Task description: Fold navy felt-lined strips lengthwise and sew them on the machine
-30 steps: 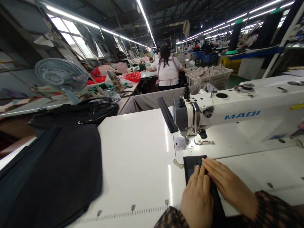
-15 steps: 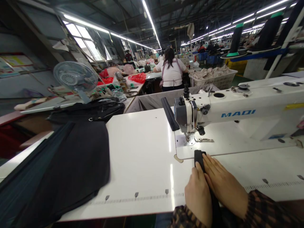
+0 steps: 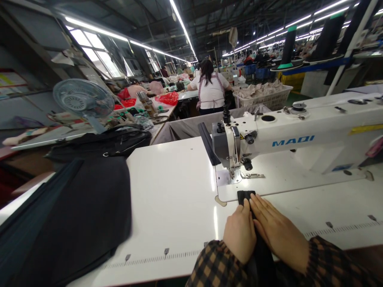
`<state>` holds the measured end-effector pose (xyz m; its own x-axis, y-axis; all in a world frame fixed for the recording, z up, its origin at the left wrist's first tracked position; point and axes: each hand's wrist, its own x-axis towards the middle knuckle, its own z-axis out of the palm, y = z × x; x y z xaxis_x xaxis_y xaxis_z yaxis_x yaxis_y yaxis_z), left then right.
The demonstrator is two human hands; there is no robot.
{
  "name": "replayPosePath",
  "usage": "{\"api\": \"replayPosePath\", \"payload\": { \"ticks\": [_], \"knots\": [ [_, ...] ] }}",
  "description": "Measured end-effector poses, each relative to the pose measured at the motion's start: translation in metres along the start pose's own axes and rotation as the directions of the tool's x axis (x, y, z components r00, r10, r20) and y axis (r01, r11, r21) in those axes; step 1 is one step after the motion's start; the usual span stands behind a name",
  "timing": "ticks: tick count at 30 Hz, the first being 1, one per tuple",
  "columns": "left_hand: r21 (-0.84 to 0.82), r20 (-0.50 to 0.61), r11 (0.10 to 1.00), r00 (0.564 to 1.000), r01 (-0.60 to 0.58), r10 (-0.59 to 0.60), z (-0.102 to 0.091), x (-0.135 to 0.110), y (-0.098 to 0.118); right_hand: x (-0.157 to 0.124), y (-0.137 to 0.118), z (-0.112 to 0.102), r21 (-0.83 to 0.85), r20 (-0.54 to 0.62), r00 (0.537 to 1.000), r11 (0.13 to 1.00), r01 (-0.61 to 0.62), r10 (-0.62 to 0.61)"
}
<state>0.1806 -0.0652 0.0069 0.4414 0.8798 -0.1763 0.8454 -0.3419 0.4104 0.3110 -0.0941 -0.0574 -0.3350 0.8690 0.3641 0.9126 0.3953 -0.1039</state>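
A folded black fabric strip (image 3: 245,195) lies at the front of the sewing machine bed, running toward me between my hands. My left hand (image 3: 241,233) is closed on its left side, thumb and fingertips gripping it near the far end. Long fingers of my right hand (image 3: 277,231) press together along the strip's right edge, with the thumb tucked beside my left hand. The strip's near part is partly hidden by my hands and sleeves. Beyond the fingertips stand the needle and presser foot (image 3: 232,173) of the white sewing machine (image 3: 299,139).
A big piece of dark fabric (image 3: 89,215) covers the table's left side, with a black bag (image 3: 119,143) behind it. Another black strip (image 3: 208,144) rests left of the machine head. Farther off are a fan (image 3: 83,97), a co-worker (image 3: 211,89) and a cloth-filled basket (image 3: 269,97).
The view has shifted slightly right. My left hand has moved up along the strip, closer to the right fingertips, and the strip's far end looks wider and flatter.
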Motion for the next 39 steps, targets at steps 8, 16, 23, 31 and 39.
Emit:
{"api": "replayPosePath", "payload": {
  "ticks": [8,16,23,31,39],
  "knots": [
    [0.120,0.053,0.990,0.995,0.078,-0.085,-0.004,0.009,0.000,0.015,0.000,0.001,-0.043,0.036,0.997,0.997,0.063,-0.062],
    [0.078,-0.020,0.994,0.997,0.076,-0.075,-0.019,0.034,-0.030,0.060,0.006,0.011,-0.024,0.019,0.989,0.989,0.145,-0.145],
    [0.078,-0.022,0.996,0.998,0.054,-0.052,-0.020,0.050,-0.036,0.071,0.014,0.014,-0.099,-0.002,0.985,0.981,0.169,-0.170],
    [0.059,0.018,0.994,0.996,0.091,-0.092,-0.023,0.055,-0.034,0.074,0.019,0.016,-0.152,0.018,0.984,0.972,0.177,-0.176],
    [0.029,0.016,0.995,0.995,0.098,-0.099,-0.024,0.058,-0.033,0.078,0.020,0.015,-0.165,0.067,0.984,0.971,0.176,-0.167]
  ]
}}
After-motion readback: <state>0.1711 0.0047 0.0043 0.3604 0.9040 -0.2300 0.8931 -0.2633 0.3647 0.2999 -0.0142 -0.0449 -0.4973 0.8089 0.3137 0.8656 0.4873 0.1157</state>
